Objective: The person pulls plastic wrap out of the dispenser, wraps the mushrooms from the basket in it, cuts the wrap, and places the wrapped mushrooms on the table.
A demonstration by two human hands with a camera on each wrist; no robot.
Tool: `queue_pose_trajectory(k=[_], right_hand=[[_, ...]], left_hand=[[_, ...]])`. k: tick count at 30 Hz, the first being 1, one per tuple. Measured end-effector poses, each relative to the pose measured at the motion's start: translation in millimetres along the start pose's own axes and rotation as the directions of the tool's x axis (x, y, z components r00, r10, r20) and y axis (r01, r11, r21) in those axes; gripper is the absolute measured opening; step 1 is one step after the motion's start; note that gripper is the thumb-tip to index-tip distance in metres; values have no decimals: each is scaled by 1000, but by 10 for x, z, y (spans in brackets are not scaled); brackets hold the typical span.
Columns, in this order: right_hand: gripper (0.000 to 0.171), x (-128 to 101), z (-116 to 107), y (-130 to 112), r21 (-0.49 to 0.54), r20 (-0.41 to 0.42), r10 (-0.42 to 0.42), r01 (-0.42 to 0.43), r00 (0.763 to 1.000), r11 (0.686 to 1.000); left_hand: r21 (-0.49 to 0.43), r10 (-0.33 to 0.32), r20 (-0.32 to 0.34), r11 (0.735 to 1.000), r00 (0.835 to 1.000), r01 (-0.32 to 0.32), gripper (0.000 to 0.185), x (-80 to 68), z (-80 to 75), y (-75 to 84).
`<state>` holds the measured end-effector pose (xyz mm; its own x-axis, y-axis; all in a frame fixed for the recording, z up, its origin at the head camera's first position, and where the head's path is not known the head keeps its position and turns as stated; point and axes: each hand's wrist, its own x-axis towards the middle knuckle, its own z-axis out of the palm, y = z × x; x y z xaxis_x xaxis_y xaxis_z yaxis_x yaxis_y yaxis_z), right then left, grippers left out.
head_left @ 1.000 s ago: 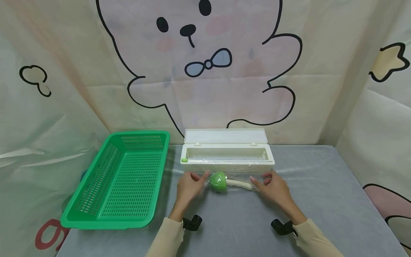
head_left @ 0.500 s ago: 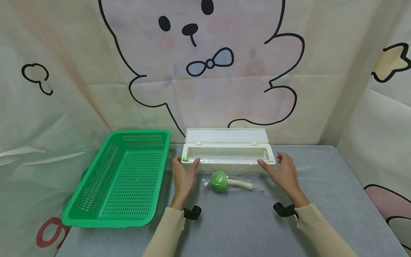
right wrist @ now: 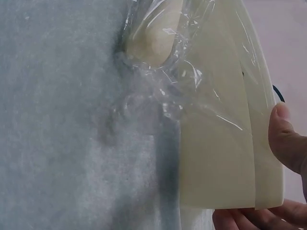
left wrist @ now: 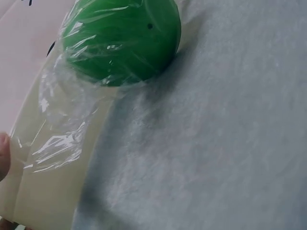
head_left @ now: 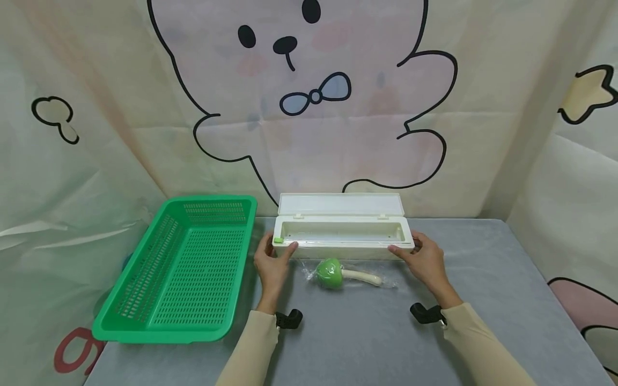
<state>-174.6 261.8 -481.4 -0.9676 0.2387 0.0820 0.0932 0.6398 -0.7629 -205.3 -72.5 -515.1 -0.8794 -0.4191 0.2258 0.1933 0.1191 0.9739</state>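
While left hand (head_left: 271,262) grips white box (head_left: 340,236), right hand (head_left: 422,260) grips opposite end

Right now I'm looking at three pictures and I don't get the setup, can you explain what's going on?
There is no machine: a person works with bare hands and wears three cameras. The wide picture comes from the head camera; the two close-ups come from cameras on each wrist. On the grey table lie a green basket, a long white box with its lid open, and a green-headed toy wrapped in clear film. The left hand holds the box's left end, the right hand its right end. The wrapped toy lies untouched between them, and shows close up in the left wrist picture.
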Motion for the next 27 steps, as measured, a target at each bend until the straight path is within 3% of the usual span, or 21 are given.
queue_pose_trajectory(k=[6,17,19,22,25,27], right_hand=[[78,14,-4,5,7,0,3,-3,1000,1000],[75,11,-1,-13,7,-8,-1,1,1000,1000],[77,-2,-13,-43,-35,7,0,0,1000,999],[81,-40,-10,-143,-105,-11,-20,19,1000,994],[72,-75,62,-296,-152,-68,-115,104,991,983],[59,-89,159,-425,-155,-91,-210,194,974,969]], left_hand=[[-46,29,-24,998,999,-30,50,-11,23,-46],[27,49,169,998,984,-54,31,46,23,-57],[34,40,187,998,982,-48,36,47,18,-59],[54,7,193,998,981,-18,56,41,1,-71],[60,-37,185,998,982,27,75,29,-17,-91],[30,-56,180,998,982,51,78,20,-22,-99]])
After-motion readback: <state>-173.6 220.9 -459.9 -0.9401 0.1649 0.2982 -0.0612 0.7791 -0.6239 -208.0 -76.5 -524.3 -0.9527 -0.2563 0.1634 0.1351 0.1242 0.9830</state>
